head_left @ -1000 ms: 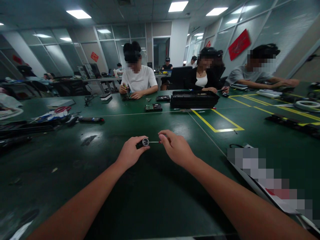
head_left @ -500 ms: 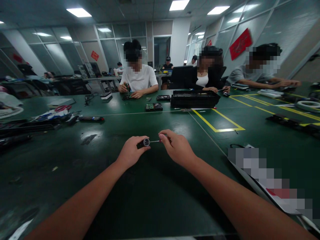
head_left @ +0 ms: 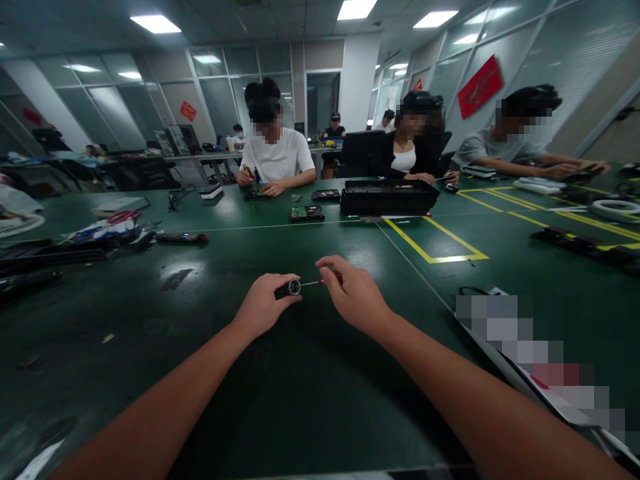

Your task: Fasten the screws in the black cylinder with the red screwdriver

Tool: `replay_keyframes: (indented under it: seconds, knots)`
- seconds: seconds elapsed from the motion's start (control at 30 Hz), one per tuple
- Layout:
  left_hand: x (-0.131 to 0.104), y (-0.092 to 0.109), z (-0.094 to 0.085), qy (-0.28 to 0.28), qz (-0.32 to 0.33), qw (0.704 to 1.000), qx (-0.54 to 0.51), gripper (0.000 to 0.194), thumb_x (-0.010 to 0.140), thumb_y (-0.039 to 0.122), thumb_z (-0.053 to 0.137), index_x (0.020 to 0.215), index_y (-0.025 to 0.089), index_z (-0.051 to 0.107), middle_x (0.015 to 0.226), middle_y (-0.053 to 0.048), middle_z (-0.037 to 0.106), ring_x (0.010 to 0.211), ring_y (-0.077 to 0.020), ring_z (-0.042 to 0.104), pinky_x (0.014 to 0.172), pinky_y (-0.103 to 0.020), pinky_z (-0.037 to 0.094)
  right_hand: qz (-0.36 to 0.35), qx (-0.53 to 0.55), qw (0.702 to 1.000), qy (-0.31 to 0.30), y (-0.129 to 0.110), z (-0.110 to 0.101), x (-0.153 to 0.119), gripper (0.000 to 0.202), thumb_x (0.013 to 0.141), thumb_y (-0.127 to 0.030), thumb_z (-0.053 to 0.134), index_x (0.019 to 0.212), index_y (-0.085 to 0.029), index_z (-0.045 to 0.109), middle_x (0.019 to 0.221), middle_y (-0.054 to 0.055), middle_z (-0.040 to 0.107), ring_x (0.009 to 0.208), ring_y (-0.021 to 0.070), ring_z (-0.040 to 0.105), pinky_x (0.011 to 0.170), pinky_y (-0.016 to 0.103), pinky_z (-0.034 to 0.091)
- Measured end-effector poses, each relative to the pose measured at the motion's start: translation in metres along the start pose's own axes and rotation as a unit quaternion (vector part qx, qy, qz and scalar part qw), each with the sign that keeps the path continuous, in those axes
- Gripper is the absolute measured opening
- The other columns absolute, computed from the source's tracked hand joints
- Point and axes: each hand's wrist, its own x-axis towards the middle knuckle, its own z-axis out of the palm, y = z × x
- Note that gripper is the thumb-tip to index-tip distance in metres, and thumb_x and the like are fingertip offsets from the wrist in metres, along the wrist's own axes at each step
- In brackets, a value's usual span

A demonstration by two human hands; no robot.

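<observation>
The black box point(head_left: 389, 202) on the green desk point(head_left: 310, 400) serves as the landmark. Nearer the wearer than the black box and to its left, the left hand point(head_left: 263, 303) grips a black cylinder point(head_left: 294, 287) between thumb and fingers, its silver-rimmed round end showing past the fingertips. Level with it, also on the near side of the black box, the right hand point(head_left: 353, 290) has its fingers curled around the red handle of a slim screwdriver point(head_left: 321, 282); most of the handle is hidden behind the fingers. Its thin metal shaft points left to the rim of the cylinder, though whether the tip touches cannot be told. Just left of the black box lie a green circuit board point(head_left: 307, 213) and a flat dark device point(head_left: 326, 195). Well to the left of the box rest a dark pen-shaped tool point(head_left: 181, 238) and a loop of red cable point(head_left: 125, 216). In front of it and to its right, yellow tape point(head_left: 457, 258) outlines a rectangle. Beyond the box, to its left, a person in a white shirt point(head_left: 287, 157) bends over small parts.
</observation>
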Motion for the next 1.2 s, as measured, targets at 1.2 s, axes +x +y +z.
replay_keyframes:
  seconds: [1.2]
  knots:
    - [0.002,0.001,0.003,-0.024,0.013,0.999,0.021,0.036,0.087,0.033,0.072,0.122,0.026,0.066,0.109,-0.002,0.070,0.101,-0.0232,0.059,0.100,-0.044,0.038,0.086,0.311,0.938,0.125,0.014,0.019,0.005,0.026,0.094,-0.046,0.054,0.091,-0.021,0.058,0.078,0.002,0.064,0.070,0.0171,0.061,0.067,0.032,0.050]
